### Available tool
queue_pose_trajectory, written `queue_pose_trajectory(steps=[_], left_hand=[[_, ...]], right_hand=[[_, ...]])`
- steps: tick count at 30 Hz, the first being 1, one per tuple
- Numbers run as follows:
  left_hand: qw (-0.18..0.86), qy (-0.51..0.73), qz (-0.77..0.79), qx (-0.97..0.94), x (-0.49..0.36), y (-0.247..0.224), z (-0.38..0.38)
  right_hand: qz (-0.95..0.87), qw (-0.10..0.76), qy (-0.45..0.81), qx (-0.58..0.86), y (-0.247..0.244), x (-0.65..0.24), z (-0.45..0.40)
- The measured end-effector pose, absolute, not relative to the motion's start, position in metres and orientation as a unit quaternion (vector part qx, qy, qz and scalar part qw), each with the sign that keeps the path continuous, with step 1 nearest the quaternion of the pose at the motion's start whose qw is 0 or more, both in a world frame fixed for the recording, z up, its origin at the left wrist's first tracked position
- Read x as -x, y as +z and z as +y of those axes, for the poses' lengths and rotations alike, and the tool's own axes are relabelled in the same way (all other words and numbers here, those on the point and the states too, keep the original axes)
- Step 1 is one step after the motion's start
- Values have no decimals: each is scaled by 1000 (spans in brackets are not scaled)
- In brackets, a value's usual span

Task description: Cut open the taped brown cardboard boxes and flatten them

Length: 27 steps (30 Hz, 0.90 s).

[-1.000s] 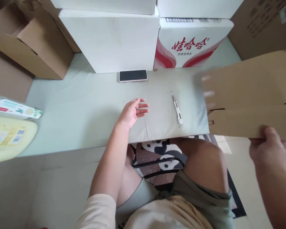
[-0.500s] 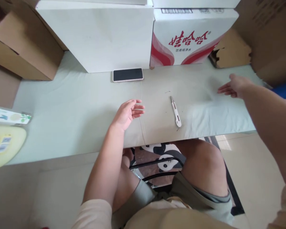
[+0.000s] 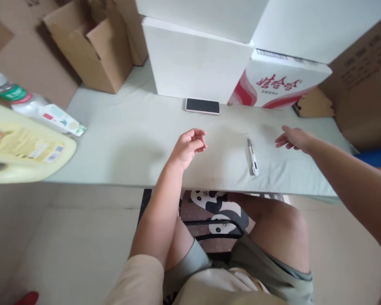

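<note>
Held above the cloth-covered table, my left hand has loosely bent fingers, apart from one another, with nothing in them. My right hand is open and empty over the table's right part, fingers pointing left. Between the two hands lies a white utility knife, nearer to the right hand and touched by neither. A phone with a dark screen lies flat beyond my left hand, against a white box.
White boxes stand along the back, beside a red-and-white printed carton. Brown cardboard boxes are at the back left. A yellow bottle and a clear plastic bottle are at the left. A torn cardboard piece lies back right.
The view has turned left, showing more of the bottles. My right hand has come left, closer to the utility knife. The left hand's fingers and thumb have bent inward. The knife and phone stay put.
</note>
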<state>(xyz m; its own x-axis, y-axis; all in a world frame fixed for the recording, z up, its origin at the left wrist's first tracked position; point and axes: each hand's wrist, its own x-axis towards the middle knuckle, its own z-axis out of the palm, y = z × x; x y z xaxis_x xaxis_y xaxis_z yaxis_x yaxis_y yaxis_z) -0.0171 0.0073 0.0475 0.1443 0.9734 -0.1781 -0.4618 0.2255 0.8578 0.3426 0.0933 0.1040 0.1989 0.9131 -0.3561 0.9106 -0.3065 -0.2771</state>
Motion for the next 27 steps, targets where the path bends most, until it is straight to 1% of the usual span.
queue_pose_trajectory(steps=[3, 10, 14, 18, 24, 27], left_hand=[[668, 554, 371, -330, 35, 51, -1], [635, 621, 358, -288, 77, 54, -12], [634, 641, 335, -274, 90, 53, -12], [648, 640, 320, -262, 99, 49, -8], [645, 658, 299, -248, 114, 47, -8], [638, 663, 307, -242, 118, 46, -9]], right_hand=[[-588, -19, 266, 764, 114, -280, 103], [-705, -25, 275, 653, 115, -101, 123], [-800, -7, 218, 559, 114, 1, 137], [-863, 49, 160, 477, 124, 90, 159], [-883, 90, 138, 439, 157, 181, 181], [-873, 73, 129, 466, 167, 198, 192]])
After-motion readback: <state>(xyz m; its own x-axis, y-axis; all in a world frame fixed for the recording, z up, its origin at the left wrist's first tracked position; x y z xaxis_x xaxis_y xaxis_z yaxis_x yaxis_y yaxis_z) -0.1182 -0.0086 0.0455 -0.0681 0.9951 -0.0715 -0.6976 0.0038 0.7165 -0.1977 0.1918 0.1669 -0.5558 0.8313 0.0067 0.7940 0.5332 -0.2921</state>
